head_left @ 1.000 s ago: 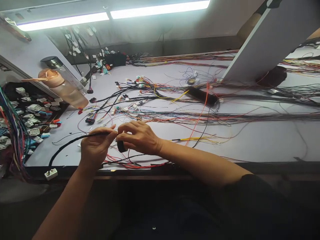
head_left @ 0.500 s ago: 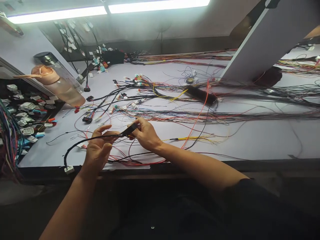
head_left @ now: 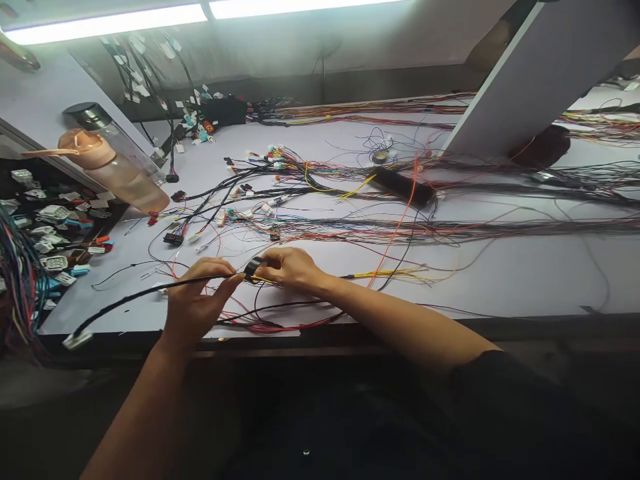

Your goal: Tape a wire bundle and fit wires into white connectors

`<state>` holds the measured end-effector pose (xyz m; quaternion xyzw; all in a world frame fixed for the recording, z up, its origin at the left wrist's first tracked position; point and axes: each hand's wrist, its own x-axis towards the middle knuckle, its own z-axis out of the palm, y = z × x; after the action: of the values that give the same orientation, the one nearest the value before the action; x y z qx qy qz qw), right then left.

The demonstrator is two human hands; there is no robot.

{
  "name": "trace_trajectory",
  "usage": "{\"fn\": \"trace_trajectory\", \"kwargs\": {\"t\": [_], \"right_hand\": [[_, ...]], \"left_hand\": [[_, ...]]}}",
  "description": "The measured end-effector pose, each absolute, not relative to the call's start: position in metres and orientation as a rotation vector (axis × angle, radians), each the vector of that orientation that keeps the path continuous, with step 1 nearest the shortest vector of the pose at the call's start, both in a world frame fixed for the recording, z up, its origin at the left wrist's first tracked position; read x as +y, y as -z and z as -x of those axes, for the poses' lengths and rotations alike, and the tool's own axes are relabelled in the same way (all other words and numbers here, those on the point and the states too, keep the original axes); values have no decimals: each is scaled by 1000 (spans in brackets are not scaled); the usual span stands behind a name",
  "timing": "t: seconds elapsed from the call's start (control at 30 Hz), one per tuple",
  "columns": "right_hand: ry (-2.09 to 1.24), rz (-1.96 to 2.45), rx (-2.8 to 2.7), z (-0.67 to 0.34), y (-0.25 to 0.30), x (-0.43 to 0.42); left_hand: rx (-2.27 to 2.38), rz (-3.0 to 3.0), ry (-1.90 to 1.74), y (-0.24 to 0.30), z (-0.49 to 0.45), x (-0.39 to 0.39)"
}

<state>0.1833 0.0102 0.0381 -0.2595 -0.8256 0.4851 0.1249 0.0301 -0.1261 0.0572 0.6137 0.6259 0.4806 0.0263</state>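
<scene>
A black-wrapped wire harness (head_left: 135,299) runs leftward from between my hands and ends in a white connector (head_left: 79,341) past the table's front edge. My left hand (head_left: 200,293) is closed on it, thumb and fingers pinching near its right end. Just right of that pinch is a roll of black tape (head_left: 254,267), gripped by the fingers of my right hand (head_left: 293,270). Tape and harness are close together, and my fingers hide where they meet. Beneath both hands, loose red and black wires (head_left: 270,327) lie on the table.
Long wire bundles (head_left: 350,230) stretch across the white table (head_left: 500,280). Two bottles (head_left: 125,177) lean at the left beside a bin of connectors (head_left: 55,233). A dark cylinder (head_left: 403,189) rests among the wires. A slanted white panel (head_left: 525,80) stands at the right.
My left hand has closed from spread fingers to a pinch on the harness. The white connector end has swung left. My right hand and the tape roll have come slightly lower.
</scene>
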Motion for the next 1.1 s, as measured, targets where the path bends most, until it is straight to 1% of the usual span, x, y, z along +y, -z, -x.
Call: {"fn": "trace_trajectory", "kwargs": {"t": [0.1, 0.2, 0.3, 0.4, 0.5, 0.6, 0.63, 0.7, 0.83, 0.93, 1.0, 1.1], "right_hand": [[-1433, 656, -2543, -181, -35, 18], [-1329, 560, -2667, -182, -34, 28], [-1113, 369, -2534, -191, -38, 31], [-791, 188, -2322, -201, -46, 25], [-533, 59, -2323, -201, -52, 13], [-452, 61, -2311, -194, -51, 2], [-498, 73, -2276, -192, -50, -1], [-711, 121, -2133, -189, -47, -7], [-1356, 484, -1703, -190, -42, -16], [-1721, 657, -1599, -188, -40, -16], [-1843, 667, -1589, -184, -40, -13], [-1843, 696, -1604, -180, -40, -11]], "left_hand": [[1884, -2026, -1382, -66, -23, -120], [1789, -2072, -1332, -67, -21, -117], [1835, -1924, -1490, -63, -22, -117], [1851, -1755, -1616, -61, -26, -116], [1868, -1644, -1674, -59, -32, -115], [1863, -1552, -1711, -57, -36, -115], [1841, -1529, -1734, -56, -37, -116], [1757, -1505, -1793, -53, -38, -117], [1575, -1496, -1897, -47, -39, -121], [1553, -1465, -1864, -45, -36, -123], [1580, -1458, -1782, -44, -31, -124], [1535, -1402, -1661, -43, -28, -122]]}}
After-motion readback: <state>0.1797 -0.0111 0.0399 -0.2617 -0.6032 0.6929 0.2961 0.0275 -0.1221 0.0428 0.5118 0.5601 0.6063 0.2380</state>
